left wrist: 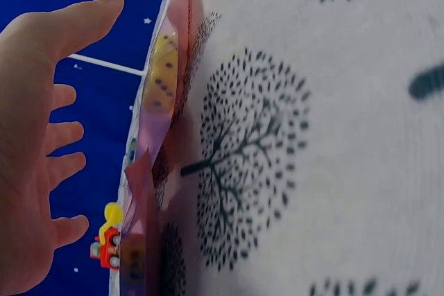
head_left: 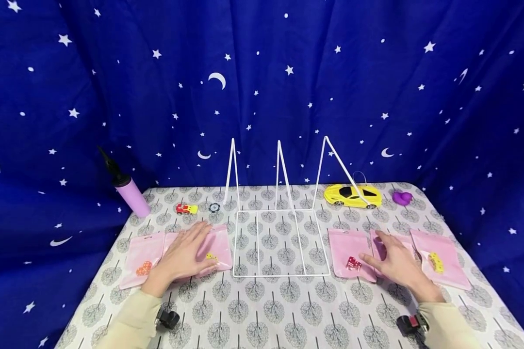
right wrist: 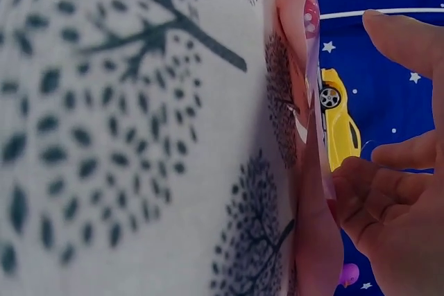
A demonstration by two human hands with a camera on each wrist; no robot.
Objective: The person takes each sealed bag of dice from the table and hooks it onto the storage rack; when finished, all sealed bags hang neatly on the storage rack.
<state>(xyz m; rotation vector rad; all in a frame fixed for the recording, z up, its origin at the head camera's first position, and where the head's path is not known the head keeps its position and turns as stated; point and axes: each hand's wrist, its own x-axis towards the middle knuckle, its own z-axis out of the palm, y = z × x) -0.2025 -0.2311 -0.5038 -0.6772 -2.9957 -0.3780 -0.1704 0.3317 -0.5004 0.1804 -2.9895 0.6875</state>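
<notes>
My left hand [head_left: 183, 257] hovers over a group of pink pouches on the table's left side, with its fingers spread and its thumb out. The outer pouch [head_left: 133, 249] shows an orange dotted piece in its window. Another pouch [head_left: 222, 242], beside the thumb, shows a yellow dotted piece; one between them is mostly hidden by the hand. Over the right group, my right hand [head_left: 397, 264] has loosely bent fingers and grips nothing visible. A pouch with a red dotted piece [head_left: 353, 263] lies by its thumb, and one with a yellow piece [head_left: 436, 262] lies outward. Whether its fingertips touch the middle pouch is unclear.
Between the hands stands a white wire rack [head_left: 281, 276] with three upright peaks. Behind are a purple pump [head_left: 133, 196], a small red and yellow toy vehicle [head_left: 186, 209], a dark ring-shaped item [head_left: 214, 207], a yellow toy car [head_left: 353, 196] and a purple toy duck [head_left: 402, 198].
</notes>
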